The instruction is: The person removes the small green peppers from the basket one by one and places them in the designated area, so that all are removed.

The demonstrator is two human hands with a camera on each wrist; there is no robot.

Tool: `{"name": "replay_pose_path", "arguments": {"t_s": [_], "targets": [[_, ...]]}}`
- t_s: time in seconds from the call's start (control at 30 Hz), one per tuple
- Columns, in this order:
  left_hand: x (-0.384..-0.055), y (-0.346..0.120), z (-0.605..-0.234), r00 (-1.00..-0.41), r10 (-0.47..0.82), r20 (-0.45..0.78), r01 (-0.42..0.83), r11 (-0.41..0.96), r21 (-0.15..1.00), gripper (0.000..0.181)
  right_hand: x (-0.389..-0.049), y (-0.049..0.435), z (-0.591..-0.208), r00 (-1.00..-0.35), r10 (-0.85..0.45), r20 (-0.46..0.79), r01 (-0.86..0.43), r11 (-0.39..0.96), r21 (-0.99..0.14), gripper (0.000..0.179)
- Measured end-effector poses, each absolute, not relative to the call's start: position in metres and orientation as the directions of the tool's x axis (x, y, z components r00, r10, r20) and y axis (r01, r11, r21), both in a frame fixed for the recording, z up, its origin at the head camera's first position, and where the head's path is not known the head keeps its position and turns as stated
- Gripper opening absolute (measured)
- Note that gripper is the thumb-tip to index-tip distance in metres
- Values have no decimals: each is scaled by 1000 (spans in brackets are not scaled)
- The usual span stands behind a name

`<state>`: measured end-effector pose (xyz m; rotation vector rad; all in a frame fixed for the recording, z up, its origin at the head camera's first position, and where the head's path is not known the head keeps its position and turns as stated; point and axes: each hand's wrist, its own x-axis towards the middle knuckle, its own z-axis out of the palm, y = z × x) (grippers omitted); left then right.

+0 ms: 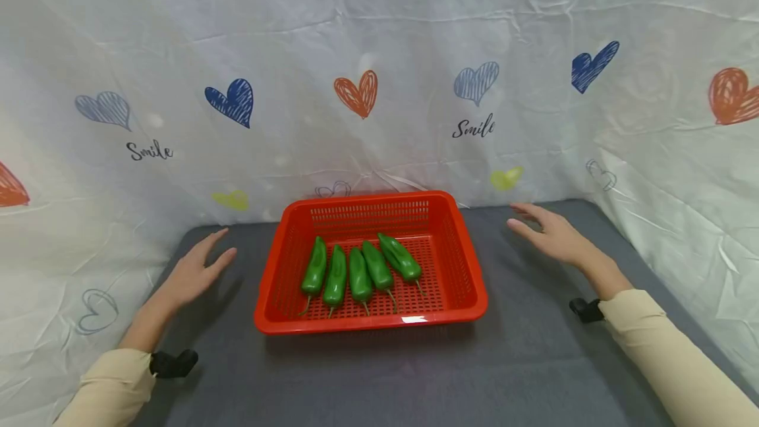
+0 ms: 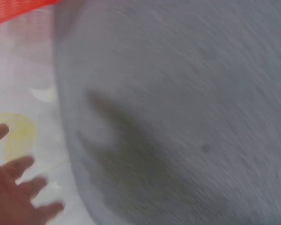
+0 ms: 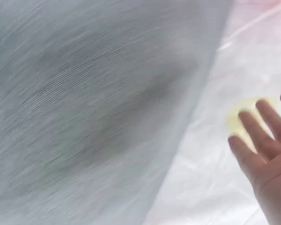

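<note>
Several green peppers lie side by side in a red plastic basket, their stems toward the near rim. To the left of the basket, my left hand hovers over the grey tabletop, holding nothing. In the left wrist view the fingers of that left hand are spread and slightly bent. On the basket's other side, my right hand is held above the table, also holding nothing. Its fingers extend apart in the right wrist view, where the right hand shows at the edge. Neither hand touches the basket.
The grey table runs under the basket and both arms. Behind it and at the sides hangs a white sheet printed with hearts and the word Smile. A black strap with a small device sits on each wrist.
</note>
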<state>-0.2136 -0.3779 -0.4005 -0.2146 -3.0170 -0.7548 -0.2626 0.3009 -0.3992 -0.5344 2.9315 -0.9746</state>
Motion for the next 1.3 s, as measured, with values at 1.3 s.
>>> {"name": "replay_pose_path", "arguments": {"t_s": [1.3], "targets": [[-227,-287,-408,-978,195,71,147,406,902,51,-297,172,-330,-905,-348,244,-324,194,-926,36]]}}
